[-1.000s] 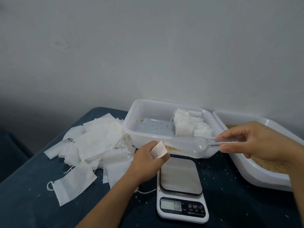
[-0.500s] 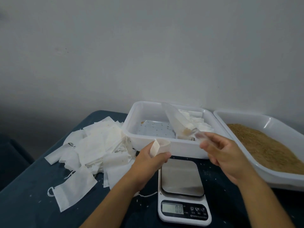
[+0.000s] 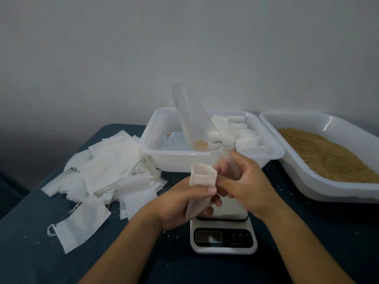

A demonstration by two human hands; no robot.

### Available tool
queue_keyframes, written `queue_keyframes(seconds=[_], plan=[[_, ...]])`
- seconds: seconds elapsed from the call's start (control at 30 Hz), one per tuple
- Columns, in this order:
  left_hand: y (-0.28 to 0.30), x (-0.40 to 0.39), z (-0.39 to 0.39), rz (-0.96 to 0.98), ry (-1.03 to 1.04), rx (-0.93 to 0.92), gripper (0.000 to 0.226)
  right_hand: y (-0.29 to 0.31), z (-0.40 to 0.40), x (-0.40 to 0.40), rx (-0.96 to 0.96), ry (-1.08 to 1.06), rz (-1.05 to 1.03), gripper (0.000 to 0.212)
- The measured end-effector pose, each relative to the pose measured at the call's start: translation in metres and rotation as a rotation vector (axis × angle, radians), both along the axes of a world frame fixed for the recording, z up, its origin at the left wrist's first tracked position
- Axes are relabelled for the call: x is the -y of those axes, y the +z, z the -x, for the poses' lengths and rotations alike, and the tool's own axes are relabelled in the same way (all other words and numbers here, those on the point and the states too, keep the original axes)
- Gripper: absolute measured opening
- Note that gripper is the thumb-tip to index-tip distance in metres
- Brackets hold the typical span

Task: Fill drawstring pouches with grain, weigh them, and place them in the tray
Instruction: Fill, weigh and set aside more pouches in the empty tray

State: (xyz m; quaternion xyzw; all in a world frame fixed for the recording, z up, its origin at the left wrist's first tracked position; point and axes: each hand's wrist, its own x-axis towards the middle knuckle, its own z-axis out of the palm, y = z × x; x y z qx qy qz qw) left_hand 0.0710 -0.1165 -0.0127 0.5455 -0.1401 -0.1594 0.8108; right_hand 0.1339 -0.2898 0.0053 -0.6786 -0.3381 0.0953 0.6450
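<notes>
Left hand (image 3: 180, 203) grips a white pouch (image 3: 200, 191), fingers curled round its lower half, thumb across the front; pouch mouth stands open, facing up. Right hand (image 3: 244, 187) touches the pouch's right edge with its forefinger while the other fingers curl round the handle of a clear plastic scoop (image 3: 192, 124). Scoop tilts bowl-up, pointing to 11 o'clock, a few brown grains settled at its lower end near the handle.

Under both hands, at 6 o'clock: white digital scale (image 3: 223, 238), platform mostly hidden, display lit but digits unreadable.

At 9 o'clock of the hands: loose heap of empty pouches (image 3: 106, 171) on the dark blue tabletop (image 3: 30, 253); one pouch lies apart at 8 o'clock, drawstring loop showing.

At 12 o'clock, behind the hands: white tray (image 3: 172, 160), filled pouches (image 3: 240, 132) packed in its right half, stray grains on its floor.

At 2 o'clock: larger white bin (image 3: 303, 175) holding brown grain (image 3: 324, 154).

Scattered grains on the cloth around the scale.
</notes>
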Motion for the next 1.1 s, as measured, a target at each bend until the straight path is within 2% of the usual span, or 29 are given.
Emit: queue_keyframes(seconds=[0.17,0.4,0.5,0.63,0.7,0.87,0.97,1.1], plan=[[-0.001,-0.002,-0.003,0.062,0.043,-0.029,0.034,0.001,0.000,0.003,0.064,-0.174,-0.086,0.015],[-0.004,0.005,-0.015,0.086,0.327,-0.106,0.030,-0.006,-0.008,0.005,0.075,-0.323,-0.095,0.021],[-0.008,0.007,-0.019,0.034,0.410,-0.076,0.032,-0.008,-0.011,0.007,0.093,-0.367,-0.079,0.019],[-0.012,0.005,-0.017,0.011,0.367,0.000,0.026,-0.010,-0.012,0.007,0.091,-0.375,-0.092,0.020],[-0.015,0.006,-0.017,-0.051,0.364,0.047,0.025,-0.009,-0.011,0.007,0.090,-0.371,-0.110,0.020],[-0.020,0.006,-0.021,-0.234,0.525,0.100,0.013,-0.009,-0.012,0.009,0.096,-0.412,-0.131,0.018],[-0.022,0.004,-0.022,-0.274,0.565,0.127,0.016,-0.012,-0.015,0.010,0.093,-0.412,-0.086,0.017],[-0.025,0.004,-0.024,-0.292,0.610,0.130,0.014,-0.020,-0.019,0.012,0.126,-0.355,0.037,0.028]])
